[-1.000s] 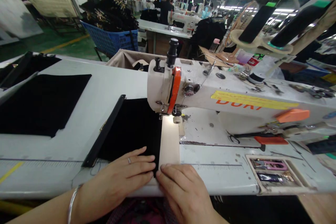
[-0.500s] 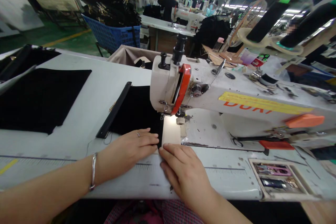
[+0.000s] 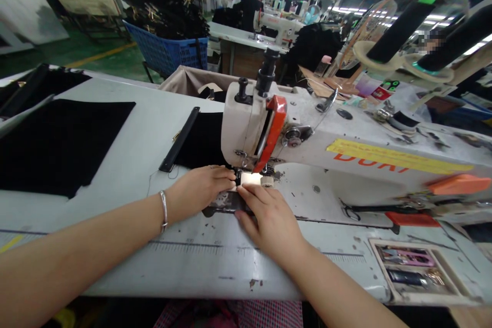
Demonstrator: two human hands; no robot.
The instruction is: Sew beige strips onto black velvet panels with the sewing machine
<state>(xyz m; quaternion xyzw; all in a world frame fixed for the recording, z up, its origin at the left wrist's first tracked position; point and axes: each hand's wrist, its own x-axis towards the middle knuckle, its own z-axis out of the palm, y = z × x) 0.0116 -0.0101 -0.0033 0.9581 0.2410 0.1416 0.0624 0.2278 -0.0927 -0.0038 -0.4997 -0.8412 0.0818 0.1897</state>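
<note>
A black fabric panel [image 3: 205, 136] lies partly under the head of the sewing machine [image 3: 246, 128]. Along its left edge runs a stiff dark strip [image 3: 180, 139] with a small gold-coloured piece beside it. My left hand [image 3: 198, 189] rests flat on the panel's near end, fingers stretched toward the needle area. On a pale strip [image 3: 251, 179] lit by the machine lamp lie the fingertips of my right hand [image 3: 272, 218], its fingers extended and its thumb apart. Both hands are just in front of the presser foot, whose contact with the cloth is partly hidden.
Another black panel [image 3: 65, 143] lies on the table's left. A tool tray [image 3: 418, 271] is set into the table at right, with scissors [image 3: 350, 211] near the machine bed. Thread cones [image 3: 402, 31] stand behind. A blue basket [image 3: 169, 54] and a person [image 3: 251, 7] are farther back.
Both hands have moved away from me toward the needle. The black panel and pale strip have slid forward with them, uncovering the metal plate at the table's front.
</note>
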